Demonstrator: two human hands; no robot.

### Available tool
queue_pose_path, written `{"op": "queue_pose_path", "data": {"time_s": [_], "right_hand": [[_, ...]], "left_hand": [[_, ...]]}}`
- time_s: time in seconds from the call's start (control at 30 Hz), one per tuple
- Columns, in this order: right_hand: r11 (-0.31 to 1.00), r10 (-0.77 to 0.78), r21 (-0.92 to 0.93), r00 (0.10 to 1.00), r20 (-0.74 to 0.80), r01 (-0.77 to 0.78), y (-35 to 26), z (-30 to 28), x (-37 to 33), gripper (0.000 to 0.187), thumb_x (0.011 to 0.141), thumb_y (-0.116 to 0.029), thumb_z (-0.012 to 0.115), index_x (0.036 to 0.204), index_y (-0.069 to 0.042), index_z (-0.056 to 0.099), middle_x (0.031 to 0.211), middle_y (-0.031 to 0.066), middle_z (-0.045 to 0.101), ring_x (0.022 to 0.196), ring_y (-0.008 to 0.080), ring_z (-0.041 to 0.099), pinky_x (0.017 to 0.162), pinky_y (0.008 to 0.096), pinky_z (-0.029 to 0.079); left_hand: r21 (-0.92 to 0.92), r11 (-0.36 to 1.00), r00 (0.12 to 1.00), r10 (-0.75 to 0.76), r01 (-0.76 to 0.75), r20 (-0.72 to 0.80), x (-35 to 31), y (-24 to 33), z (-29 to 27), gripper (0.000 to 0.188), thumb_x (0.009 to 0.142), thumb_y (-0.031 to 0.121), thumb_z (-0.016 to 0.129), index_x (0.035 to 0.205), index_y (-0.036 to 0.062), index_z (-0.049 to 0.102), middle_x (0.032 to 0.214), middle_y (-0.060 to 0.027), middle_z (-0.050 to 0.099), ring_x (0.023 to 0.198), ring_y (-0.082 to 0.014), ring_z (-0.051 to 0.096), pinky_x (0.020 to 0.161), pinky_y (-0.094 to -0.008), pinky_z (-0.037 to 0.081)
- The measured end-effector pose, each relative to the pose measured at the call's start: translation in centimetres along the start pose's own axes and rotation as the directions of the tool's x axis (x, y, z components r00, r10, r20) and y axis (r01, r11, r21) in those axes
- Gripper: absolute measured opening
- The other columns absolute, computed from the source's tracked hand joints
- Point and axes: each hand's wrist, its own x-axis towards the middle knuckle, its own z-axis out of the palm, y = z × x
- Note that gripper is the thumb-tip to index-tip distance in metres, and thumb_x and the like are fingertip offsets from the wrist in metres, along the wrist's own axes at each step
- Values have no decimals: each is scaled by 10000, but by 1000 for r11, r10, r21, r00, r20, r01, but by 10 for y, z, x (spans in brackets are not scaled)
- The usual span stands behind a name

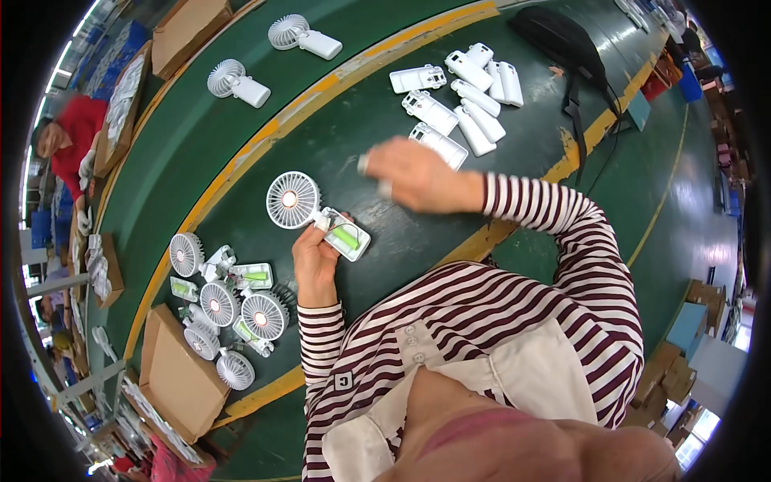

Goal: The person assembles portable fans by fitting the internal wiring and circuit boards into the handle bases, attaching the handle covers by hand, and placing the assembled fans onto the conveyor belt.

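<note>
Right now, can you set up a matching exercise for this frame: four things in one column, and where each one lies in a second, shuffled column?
Things:
1. open-backed fan with green battery
2. pile of white handle covers
3. heap of unfinished fans
4. two closed white fans

Places:
A. far side of the belt, past the yellow stripe
B. in the left hand
C. beyond the right hand
D. left of the left hand, beside a cardboard box

Pairs: 1-B, 2-C, 3-D, 4-A

White handheld fan (317, 215) with a green battery (345, 236); white handle covers (462, 96); dark green table (265, 96) with yellow stripe (265, 136); maroon-and-white striped sleeves (554, 217).
</note>
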Motion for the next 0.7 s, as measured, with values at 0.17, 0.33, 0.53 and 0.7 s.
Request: {"op": "queue_pose_path", "data": {"time_s": [0.17,0.33,0.53,0.7], "right_hand": [[839,334,-471,941,53,-272,90,-29,21,385,682,-169,624,1037,-31,560,971,124,575,887,283,548,720,401,469],[797,412,-572,867,280,-194,136,-1,35,480,678,-212,640,1094,-8,518,1033,188,560,956,353,556,779,421,479],[790,353,-597,900,257,-139,140,0,52,284,703,-64,561,986,-44,571,828,134,616,850,312,565,685,419,456],[973,182,-143,983,-15,-182,43,6,69,400,698,1,540,1095,-43,545,847,131,587,796,260,546,647,345,451]], "left_hand": [[34,999,999,40,-41,34,-14,-1,-6,252,867,85,441,1051,-82,484,1008,-247,572,939,-349,578,843,-448,480],[-38,999,999,30,-28,42,-14,-7,-7,250,826,15,448,1040,-104,497,998,-221,583,933,-321,589,837,-422,486],[-52,998,999,25,-23,40,-15,-6,-11,243,855,48,469,1047,-100,487,994,-232,576,916,-330,594,828,-433,490],[13,998,998,61,-61,3,-24,-3,-11,262,868,55,436,1077,-95,486,1017,-212,583,920,-300,603,815,-403,498]]}}
